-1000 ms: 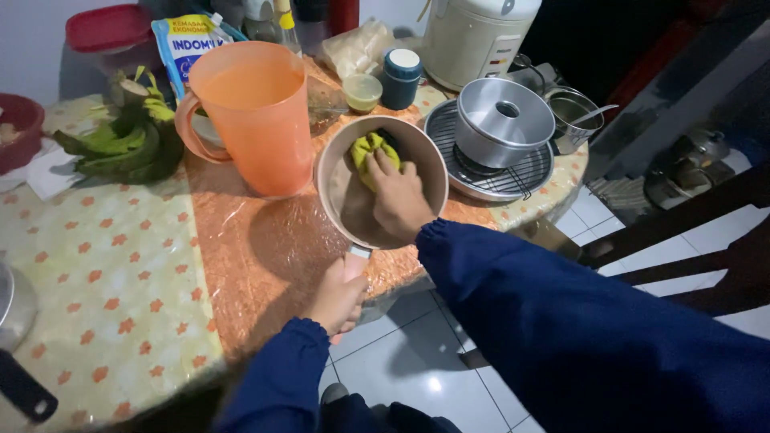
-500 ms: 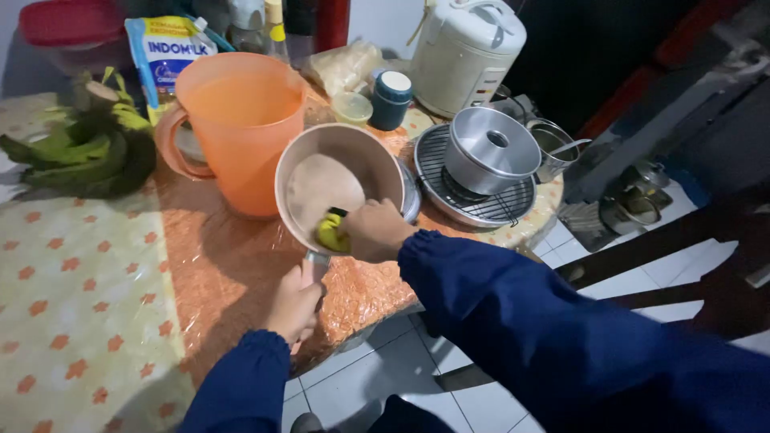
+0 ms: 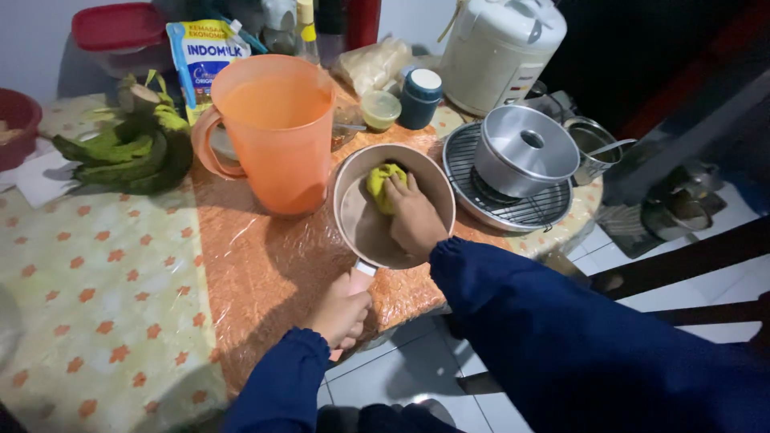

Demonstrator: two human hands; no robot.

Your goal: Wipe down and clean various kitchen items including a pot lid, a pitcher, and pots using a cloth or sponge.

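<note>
Your left hand (image 3: 341,311) grips the pan (image 3: 357,216) handle over the plastic-covered table (image 3: 120,273); your right hand (image 3: 415,218) presses a yellow sponge (image 3: 378,183) inside, fingertips hidden, tiled floor (image 3: 401,377) below.

I see a small beige saucepan (image 3: 358,226) near the middle of the frame, tipped so its round mouth faces up toward me, its inside pale and smooth. Its short pale handle (image 3: 361,277) points down toward the lower edge and is wrapped in my left hand (image 3: 341,313). A yellow-green sponge (image 3: 380,183) sits against the upper inner wall of the pan, pressed there under the fingers of my right hand (image 3: 415,218), which lies inside the bowl.
</note>
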